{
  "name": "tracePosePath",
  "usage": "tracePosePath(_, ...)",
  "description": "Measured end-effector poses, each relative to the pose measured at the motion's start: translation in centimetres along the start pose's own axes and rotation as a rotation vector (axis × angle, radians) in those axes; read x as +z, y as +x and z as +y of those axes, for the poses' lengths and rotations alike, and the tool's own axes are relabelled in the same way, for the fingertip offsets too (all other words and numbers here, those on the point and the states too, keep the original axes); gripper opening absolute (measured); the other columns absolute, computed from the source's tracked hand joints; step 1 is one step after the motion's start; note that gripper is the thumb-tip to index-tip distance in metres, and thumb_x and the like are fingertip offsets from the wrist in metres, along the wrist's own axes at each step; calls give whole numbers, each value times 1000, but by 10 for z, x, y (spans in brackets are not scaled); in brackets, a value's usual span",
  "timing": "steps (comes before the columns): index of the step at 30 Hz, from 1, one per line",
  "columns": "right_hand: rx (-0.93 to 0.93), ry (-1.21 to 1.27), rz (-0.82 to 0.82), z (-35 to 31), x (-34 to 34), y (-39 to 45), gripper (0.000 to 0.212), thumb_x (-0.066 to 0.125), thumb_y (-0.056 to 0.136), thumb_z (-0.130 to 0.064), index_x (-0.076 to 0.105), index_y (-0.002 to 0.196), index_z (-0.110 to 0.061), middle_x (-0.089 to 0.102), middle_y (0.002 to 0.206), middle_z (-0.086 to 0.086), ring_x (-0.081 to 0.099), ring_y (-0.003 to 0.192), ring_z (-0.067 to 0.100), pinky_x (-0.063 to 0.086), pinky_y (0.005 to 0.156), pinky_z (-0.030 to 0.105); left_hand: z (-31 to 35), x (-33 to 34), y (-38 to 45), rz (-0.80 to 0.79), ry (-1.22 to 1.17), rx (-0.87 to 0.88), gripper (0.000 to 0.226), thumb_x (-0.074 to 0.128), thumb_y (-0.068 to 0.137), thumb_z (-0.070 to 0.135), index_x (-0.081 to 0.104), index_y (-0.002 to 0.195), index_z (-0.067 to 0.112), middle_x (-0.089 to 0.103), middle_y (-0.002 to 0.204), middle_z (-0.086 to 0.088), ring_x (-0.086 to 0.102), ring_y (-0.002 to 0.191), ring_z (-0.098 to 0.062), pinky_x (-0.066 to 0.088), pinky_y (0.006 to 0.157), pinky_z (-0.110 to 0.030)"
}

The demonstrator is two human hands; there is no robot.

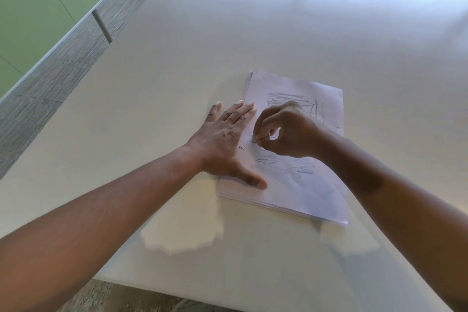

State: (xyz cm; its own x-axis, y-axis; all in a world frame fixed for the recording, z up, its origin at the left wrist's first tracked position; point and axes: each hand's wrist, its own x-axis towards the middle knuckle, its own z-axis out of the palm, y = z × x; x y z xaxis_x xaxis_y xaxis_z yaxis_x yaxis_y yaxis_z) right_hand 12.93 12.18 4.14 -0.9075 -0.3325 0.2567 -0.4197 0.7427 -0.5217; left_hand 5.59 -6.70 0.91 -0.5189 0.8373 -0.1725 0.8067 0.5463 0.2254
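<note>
A stack of white paper lies on the white table, its top sheet marked with pencil scribbles near the far end and across the middle. My left hand lies flat with straight fingers on the stack's left edge, thumb spread toward me. My right hand hovers over the middle of the sheet and pinches a small pale eraser between thumb and fingertips, its tip touching the paper between the two scribbled patches.
The table's left edge runs diagonally beside a grey carpeted floor. A green glass panel on a metal post stands at the far left. The table's near edge lies just below my forearms.
</note>
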Motion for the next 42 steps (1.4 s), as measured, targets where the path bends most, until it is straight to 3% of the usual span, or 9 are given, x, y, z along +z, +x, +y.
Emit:
tracePosePath(7, -40, 38, -183, -12, -2, -17, 8, 80, 73, -7, 77, 72, -14, 73, 81, -6, 66, 65, 8, 55, 62, 25, -1, 1, 1, -8, -23, -6, 170, 32, 31, 114, -8, 164, 16, -14, 172, 8, -22, 155, -6, -14, 125, -51)
tracePosePath(13, -43, 19, -56, -8, 3, -4, 11, 78, 72, -2, 75, 68, -11, 72, 78, -2, 64, 63, 11, 55, 60, 31, -1, 2, 1, -8, -2, -2, 169, 34, 33, 113, -8, 164, 16, -13, 172, 7, -21, 155, -7, -12, 125, -53)
tracePosePath(19, -43, 46, -222, -12, -6, -16, 10, 79, 72, -7, 76, 71, -16, 73, 80, -7, 63, 64, 4, 54, 61, 26, -2, 2, 1, -7, -13, -7, 169, 32, 32, 114, -8, 164, 16, -13, 172, 8, -21, 155, -6, -13, 125, -52)
tracePosePath(26, -64, 31, -106, -10, 0, -6, 8, 77, 72, -3, 77, 71, -11, 73, 79, -2, 66, 64, 11, 56, 62, 29, -1, 2, 1, -4, 4, -5, 167, 36, 35, 113, -6, 164, 16, -12, 172, 7, -19, 156, -8, -12, 125, -53)
tracePosePath(32, -40, 44, -233, -12, -11, -22, 9, 77, 75, -7, 76, 73, -16, 72, 82, -8, 65, 67, 5, 56, 63, 27, 0, 1, 1, 1, -11, -11, 168, 35, 33, 113, -6, 164, 17, -11, 172, 8, -20, 155, -5, -13, 126, -51)
tracePosePath(39, -85, -4, -120, -9, -3, -7, 10, 76, 73, -2, 75, 70, -11, 71, 78, -2, 64, 66, 15, 54, 62, 31, 1, 0, 0, -4, -5, -5, 167, 36, 35, 112, -6, 164, 16, -11, 172, 7, -20, 155, -7, -13, 125, -52)
tracePosePath(42, -88, -6, -159, -9, -6, -9, 9, 75, 74, -3, 74, 70, -11, 71, 79, -3, 64, 67, 13, 54, 62, 30, 1, 0, 0, -1, -13, -10, 167, 38, 35, 111, -5, 165, 16, -11, 172, 8, -19, 155, -6, -13, 125, -51)
